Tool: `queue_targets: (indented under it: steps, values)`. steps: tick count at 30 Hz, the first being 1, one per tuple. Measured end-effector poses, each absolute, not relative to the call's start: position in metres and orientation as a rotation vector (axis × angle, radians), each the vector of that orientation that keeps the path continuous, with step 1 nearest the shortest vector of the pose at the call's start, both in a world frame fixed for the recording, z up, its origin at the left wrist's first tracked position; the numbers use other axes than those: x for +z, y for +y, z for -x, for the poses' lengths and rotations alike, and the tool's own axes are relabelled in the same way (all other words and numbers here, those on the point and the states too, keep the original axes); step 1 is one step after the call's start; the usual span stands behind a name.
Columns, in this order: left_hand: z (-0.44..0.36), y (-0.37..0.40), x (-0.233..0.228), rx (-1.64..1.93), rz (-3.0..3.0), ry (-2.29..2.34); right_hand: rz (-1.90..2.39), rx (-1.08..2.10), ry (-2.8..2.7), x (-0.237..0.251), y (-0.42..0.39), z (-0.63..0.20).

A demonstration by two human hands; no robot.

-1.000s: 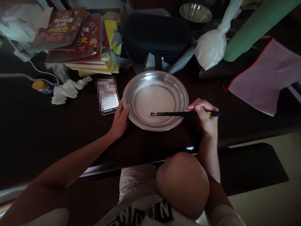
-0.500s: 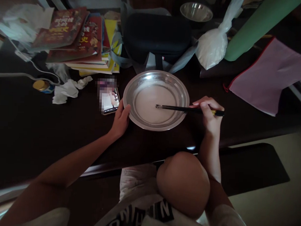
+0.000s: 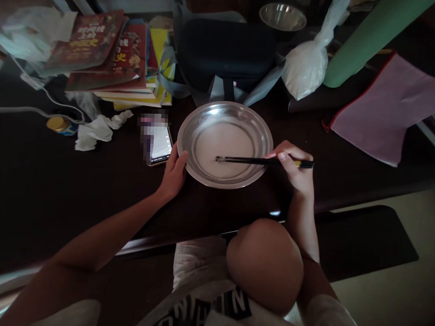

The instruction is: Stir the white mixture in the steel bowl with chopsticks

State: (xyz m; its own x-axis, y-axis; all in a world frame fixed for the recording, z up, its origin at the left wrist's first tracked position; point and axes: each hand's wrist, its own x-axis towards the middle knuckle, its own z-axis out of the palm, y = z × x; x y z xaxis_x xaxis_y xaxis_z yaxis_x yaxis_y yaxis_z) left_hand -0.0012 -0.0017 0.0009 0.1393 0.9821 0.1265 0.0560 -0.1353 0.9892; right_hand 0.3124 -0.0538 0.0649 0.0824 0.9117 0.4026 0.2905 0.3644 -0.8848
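Shiny bowl, cloudy liquid, black chopsticks

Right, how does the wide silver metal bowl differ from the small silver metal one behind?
The wide silver metal bowl is held at its rim by the left hand; no hand touches the small silver metal bowl. The wide bowl is nearer and looks larger; the small bowl is farther back. Both are round and shiny.

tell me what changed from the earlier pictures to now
The right hand swung the chopsticks right, then back left, over the bowl; the phone screen changed. Nothing was grasped or released. The bowl stayed put, the left hand at its rim.
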Motion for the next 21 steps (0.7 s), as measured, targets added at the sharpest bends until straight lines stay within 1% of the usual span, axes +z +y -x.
queue_targets:
  steps: [4,6,9,11,13,16,18,21]
  values:
    - [0.0002,-0.0018,0.0012,1.174,-1.343,1.088,1.172,0.543,-1.384,0.0640,-0.0532,-0.3147]
    - [0.0007,-0.0016,0.0006,1.175,-1.359,1.100,1.144,0.599,-1.313,0.0632,-0.0538,-0.3154]
    - [0.0018,-0.0013,-0.0003,1.168,-1.385,1.109,1.117,0.694,-1.406,0.0635,-0.0544,-0.3143]
    - [0.0022,-0.0014,-0.0003,1.166,-1.409,1.111,1.137,0.655,-1.477,0.0642,-0.0543,-0.3137]
    - [0.0021,-0.0016,0.0000,1.165,-1.440,1.115,1.164,0.605,-1.431,0.0644,-0.0544,-0.3141]
    - [0.0019,-0.0019,0.0001,1.168,-1.479,1.119,1.134,0.653,-1.322,0.0637,-0.0548,-0.3148]
    - [0.0019,-0.0018,-0.0006,1.178,-1.481,1.117,1.101,0.703,-1.373,0.0636,-0.0546,-0.3142]
    - [0.0023,-0.0012,-0.0023,1.193,-1.470,1.100,1.118,0.637,-1.465,0.0638,-0.0534,-0.3137]
